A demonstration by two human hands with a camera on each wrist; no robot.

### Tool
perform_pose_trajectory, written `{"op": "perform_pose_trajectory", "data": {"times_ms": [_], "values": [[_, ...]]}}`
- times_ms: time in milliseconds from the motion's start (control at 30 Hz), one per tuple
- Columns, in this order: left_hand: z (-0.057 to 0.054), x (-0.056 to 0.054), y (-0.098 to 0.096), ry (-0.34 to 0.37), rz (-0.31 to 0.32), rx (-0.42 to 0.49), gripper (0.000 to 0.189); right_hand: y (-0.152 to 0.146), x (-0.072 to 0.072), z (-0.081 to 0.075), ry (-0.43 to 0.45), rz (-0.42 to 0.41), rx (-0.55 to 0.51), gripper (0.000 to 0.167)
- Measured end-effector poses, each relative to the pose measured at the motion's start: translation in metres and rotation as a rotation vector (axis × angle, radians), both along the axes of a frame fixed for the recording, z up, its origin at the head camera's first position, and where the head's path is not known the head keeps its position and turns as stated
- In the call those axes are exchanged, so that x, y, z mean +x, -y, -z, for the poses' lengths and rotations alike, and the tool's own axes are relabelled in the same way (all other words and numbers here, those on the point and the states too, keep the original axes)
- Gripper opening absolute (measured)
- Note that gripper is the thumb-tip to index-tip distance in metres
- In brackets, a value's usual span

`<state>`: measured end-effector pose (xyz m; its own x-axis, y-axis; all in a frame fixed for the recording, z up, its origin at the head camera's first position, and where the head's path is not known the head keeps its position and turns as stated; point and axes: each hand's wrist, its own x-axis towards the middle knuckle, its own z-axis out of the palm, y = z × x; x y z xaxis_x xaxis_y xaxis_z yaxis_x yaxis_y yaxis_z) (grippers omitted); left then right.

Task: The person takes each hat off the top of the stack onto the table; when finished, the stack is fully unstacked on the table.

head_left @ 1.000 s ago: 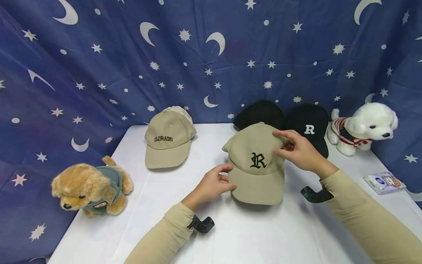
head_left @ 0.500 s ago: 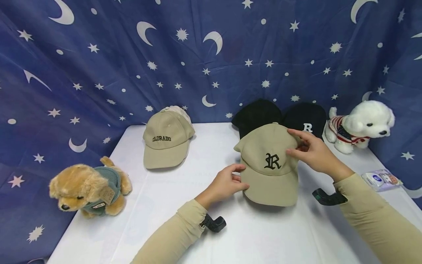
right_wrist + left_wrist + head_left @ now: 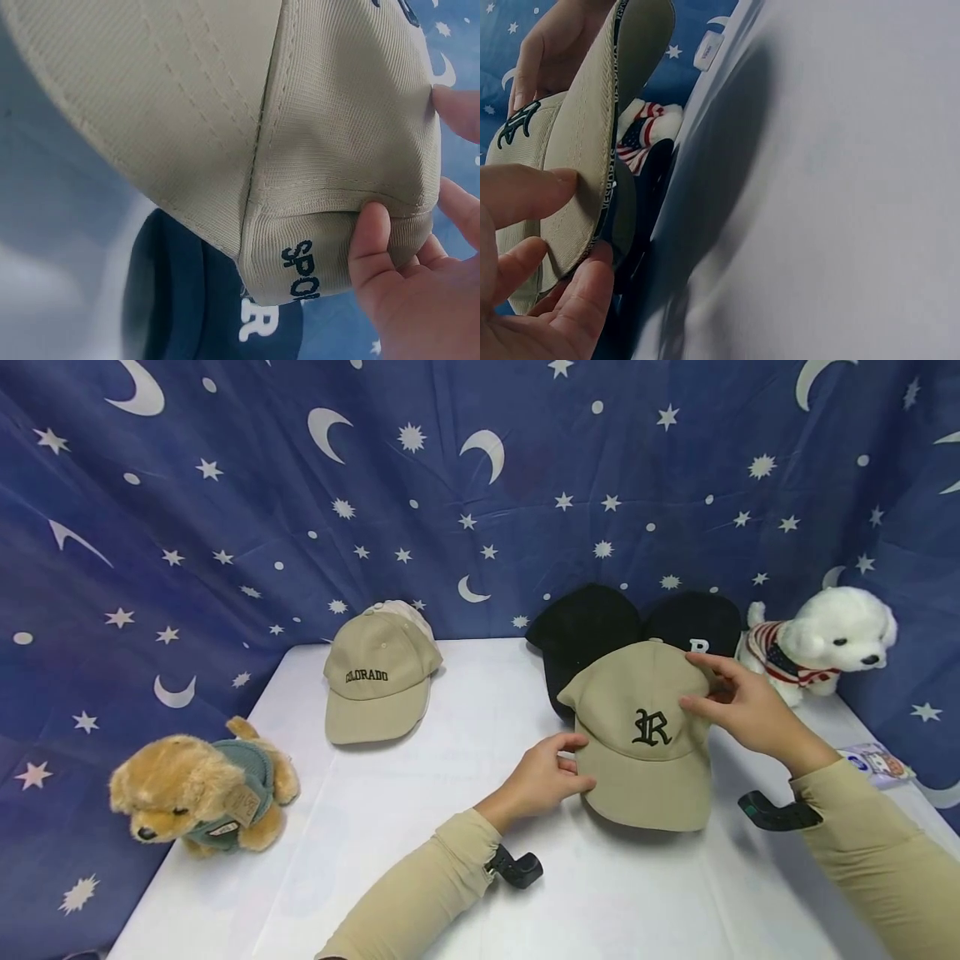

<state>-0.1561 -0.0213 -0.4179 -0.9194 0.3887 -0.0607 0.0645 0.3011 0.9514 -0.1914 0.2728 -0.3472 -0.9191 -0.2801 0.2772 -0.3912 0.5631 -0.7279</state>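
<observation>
A beige baseball cap [image 3: 637, 735] with a dark gothic letter R on its front is held up between both hands, brim toward me. My left hand [image 3: 542, 779] pinches the left edge of the brim, and in the left wrist view its thumb [image 3: 544, 195] lies on one face with fingers behind. On the other side my right hand [image 3: 753, 710] grips the crown. The right wrist view shows those fingertips curled on the fabric by dark lettering. Under the brim, a shadow [image 3: 727, 165] falls on the white tabletop.
Behind the held cap stand a black cap [image 3: 581, 618] and a navy cap [image 3: 693, 614] with a white letter. A beige COLORADO cap [image 3: 378, 672] overlaps a pale one at back left. Plush dogs, one tan [image 3: 202, 789] and one white [image 3: 840, 639], flank the table. A purple packet [image 3: 881, 764] lies right.
Both hands have carried the beige cap steadily to the right, keeping the same grip. It now covers more of the navy cap's front and uncovers more of the black cap.
</observation>
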Motion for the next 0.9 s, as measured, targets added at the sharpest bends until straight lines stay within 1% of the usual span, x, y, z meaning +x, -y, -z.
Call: {"op": "perform_pose_trajectory", "data": {"times_ms": [133, 267, 467, 600, 733, 900], "values": [[0.000, -0.001, -0.009, 0.019, 0.012, 0.018, 0.054, -0.009, 0.001, 0.002, -0.008, 0.038, 0.010, 0.062], [0.002, -0.001, -0.018, 0.018, 0.030, 0.025, 0.056, -0.020, 0.001, 0.006, -0.013, 0.069, 0.001, 0.061], [0.002, -0.001, -0.030, 0.000, 0.041, 0.005, 0.058, -0.033, 0.002, 0.011, -0.056, 0.063, -0.030, 0.058], [0.004, -0.001, -0.039, -0.002, 0.049, 0.007, 0.058, -0.041, 0.004, 0.012, -0.050, 0.069, -0.035, 0.057], [0.006, -0.001, -0.048, -0.014, 0.056, 0.001, 0.058, -0.050, 0.007, 0.013, -0.041, 0.096, -0.035, 0.057], [0.007, -0.002, -0.059, -0.049, 0.076, -0.024, 0.057, -0.059, 0.010, 0.013, -0.032, 0.138, -0.007, 0.059]]}}
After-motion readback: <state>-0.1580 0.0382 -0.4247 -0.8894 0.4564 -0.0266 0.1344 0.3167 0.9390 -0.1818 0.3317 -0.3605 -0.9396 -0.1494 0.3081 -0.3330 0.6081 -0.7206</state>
